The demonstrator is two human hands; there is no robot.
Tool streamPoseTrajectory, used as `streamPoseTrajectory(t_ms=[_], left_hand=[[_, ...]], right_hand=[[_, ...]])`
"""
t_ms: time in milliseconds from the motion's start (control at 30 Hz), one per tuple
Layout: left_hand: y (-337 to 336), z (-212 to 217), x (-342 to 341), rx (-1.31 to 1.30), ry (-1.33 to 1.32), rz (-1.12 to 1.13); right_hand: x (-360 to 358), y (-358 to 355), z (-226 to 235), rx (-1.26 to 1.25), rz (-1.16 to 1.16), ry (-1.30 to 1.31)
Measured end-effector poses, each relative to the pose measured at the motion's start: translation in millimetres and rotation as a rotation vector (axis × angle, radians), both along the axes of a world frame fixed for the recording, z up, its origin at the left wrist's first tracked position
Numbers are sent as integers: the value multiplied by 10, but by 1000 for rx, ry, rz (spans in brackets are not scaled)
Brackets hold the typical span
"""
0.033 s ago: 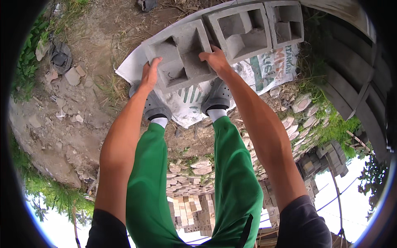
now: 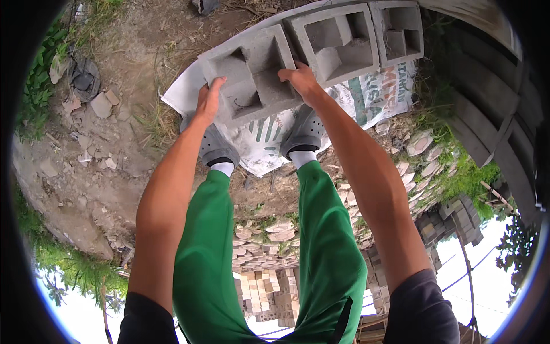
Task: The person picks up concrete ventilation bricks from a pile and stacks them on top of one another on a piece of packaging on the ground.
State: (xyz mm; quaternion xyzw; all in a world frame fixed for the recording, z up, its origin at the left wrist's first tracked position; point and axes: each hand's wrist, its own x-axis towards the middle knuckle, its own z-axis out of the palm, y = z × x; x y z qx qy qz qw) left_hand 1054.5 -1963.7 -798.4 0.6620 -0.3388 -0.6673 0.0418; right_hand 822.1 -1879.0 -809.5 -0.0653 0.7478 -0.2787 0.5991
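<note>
Concrete block [image 2: 249, 74] was gripped at both ends, left hand [image 2: 207, 101] and right hand [image 2: 301, 80] fingers curled around it, beside two more blocks [image 2: 361, 34] over a printed sack [image 2: 366, 94].

Rough matt grey concrete block [image 2: 252, 74]

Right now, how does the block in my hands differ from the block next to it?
The held block has the left hand and right hand on its sides; the next block is untouched. The held block sits skewed and nearer the feet; the next block lies in line with a third block. Both are grey, hollow concrete with open cells facing up, over white sacking.
</note>
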Motion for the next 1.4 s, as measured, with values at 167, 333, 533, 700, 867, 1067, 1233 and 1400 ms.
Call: streamPoseTrajectory(t_ms=[167,333,533,700,867,1067,1233,1400], left_hand=[[9,43,-124,19,-160,20],[-21,-99,-4,-41,-160,-51],[57,8,-2,-197,-198,-288],[66,-41,-62,-799,-645,-435],[-456,371,-410,-875,-466,-1035],[-825,327,-894,-583,-453,-1594],[-925,177,-829,-582,-505,-1738],[-831,186,-942,-567,-503,-1711]], right_hand=[[-67,29,-81,39,2,-69],[6,69,-105,34,163,95],[224,255,76,54,276,437],[644,757,305,57,36,609],[796,853,301,406,-573,57],[776,653,72,252,-746,-528],[971,660,205,78,-837,-476],[899,700,38,157,-881,-347]])
